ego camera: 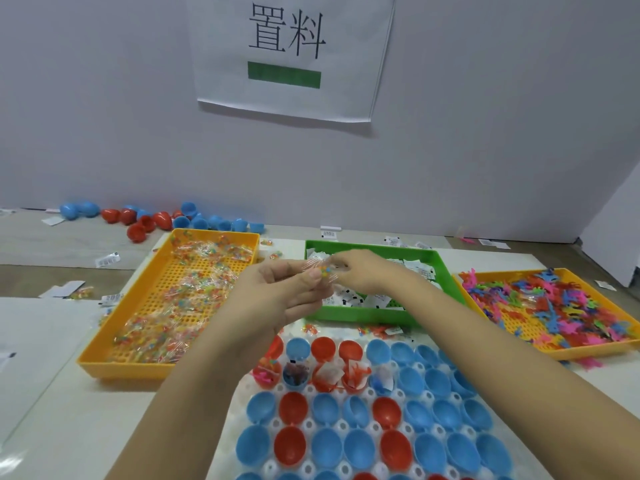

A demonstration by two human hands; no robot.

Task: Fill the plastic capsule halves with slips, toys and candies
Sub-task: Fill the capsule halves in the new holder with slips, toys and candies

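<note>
- Capsule halves (360,434) — blue and red, open side up — sit in rows in a white holder (225,452) on the worktop (69,427), nearest the person; several in one far row hold contents.
- Candy packet (323,271) is held over the green tray (363,315).
- Left hand (287,292): grip pinching the packet.
- Right hand (360,271): grip pinching its other end.
- Orange trays flank the green — candies on the left (121,370), toys on the right (588,353).

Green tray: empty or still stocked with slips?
Stocked. White printed slips lie scattered over the floor of the green tray, from the back wall to the front wall.
</note>
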